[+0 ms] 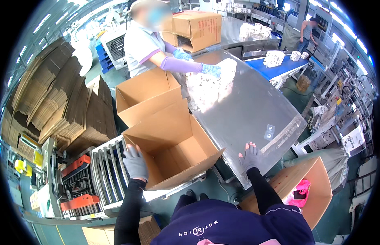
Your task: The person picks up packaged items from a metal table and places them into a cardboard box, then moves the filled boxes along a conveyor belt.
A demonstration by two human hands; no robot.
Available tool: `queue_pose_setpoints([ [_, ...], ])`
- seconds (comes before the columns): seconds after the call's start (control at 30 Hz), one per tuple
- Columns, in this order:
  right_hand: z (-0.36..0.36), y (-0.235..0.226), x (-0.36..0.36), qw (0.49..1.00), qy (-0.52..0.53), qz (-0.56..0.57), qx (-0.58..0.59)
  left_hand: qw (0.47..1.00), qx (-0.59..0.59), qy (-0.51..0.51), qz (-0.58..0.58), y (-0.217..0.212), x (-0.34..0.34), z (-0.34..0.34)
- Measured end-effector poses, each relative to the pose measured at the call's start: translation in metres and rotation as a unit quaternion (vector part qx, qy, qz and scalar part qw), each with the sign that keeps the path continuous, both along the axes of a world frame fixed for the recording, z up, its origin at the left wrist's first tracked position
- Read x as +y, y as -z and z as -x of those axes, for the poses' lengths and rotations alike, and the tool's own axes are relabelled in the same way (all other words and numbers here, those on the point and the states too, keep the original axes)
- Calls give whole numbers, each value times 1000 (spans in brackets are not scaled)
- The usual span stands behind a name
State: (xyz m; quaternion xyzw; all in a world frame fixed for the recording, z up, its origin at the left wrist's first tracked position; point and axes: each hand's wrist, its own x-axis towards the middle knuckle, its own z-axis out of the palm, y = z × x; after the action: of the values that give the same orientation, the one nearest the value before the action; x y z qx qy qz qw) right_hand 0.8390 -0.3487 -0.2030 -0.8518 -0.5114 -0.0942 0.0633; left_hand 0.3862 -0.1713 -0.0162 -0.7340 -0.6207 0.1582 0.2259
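Open cardboard box (173,149): light, flimsy flaps; grip its walls | your left hand (135,162) flat on its flap | your right hand (251,157) spread on steel table (255,110)

Open brown cardboard carton (173,149) — flaps spread, interior bare — beside the steel table (255,110). Second open carton (147,96) directly behind it. Closed brown carton (198,26) at the table's far end. Stacks of flattened cartons (59,106) at left. White bundled packs (210,83) on the table; more (273,58) on the blue conveyor (280,69). Tilted carton (308,190), lower right, holding a pink bag (300,192).
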Motion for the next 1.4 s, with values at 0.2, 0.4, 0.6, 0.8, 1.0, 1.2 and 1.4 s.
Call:
queue_pose_setpoints([
  [0.2, -9, 6, -3, 1000, 12, 14, -13, 972, 134, -66, 183, -22, 5, -32],
  [0.4, -6, 0, -3, 998, 10, 32, -49, 976, 123, -117, 138, 4, 6, -51],
  [0.6, -1, -12, -2, 1000, -9, 10, -13, 978, 96, -129, 134, -9, 13, -48],
  [0.8, -7, -4, 0, 1000, -8, 24, -12, 985, 19, -98, 140, -23, 10, -43],
  [1.0, 6, -18, -6, 999, -4, -14, 31, 988, -40, -84, 126, -26, 6, -38],
  [1.2, -2, -4, -4, 1000, -16, 1, -15, 977, -134, -77, 143, -25, 9, -34],
  [1.4, 6, -14, -2, 1000, 21, 21, 8, 969, -216, 35, 111, -22, 10, -29],
])
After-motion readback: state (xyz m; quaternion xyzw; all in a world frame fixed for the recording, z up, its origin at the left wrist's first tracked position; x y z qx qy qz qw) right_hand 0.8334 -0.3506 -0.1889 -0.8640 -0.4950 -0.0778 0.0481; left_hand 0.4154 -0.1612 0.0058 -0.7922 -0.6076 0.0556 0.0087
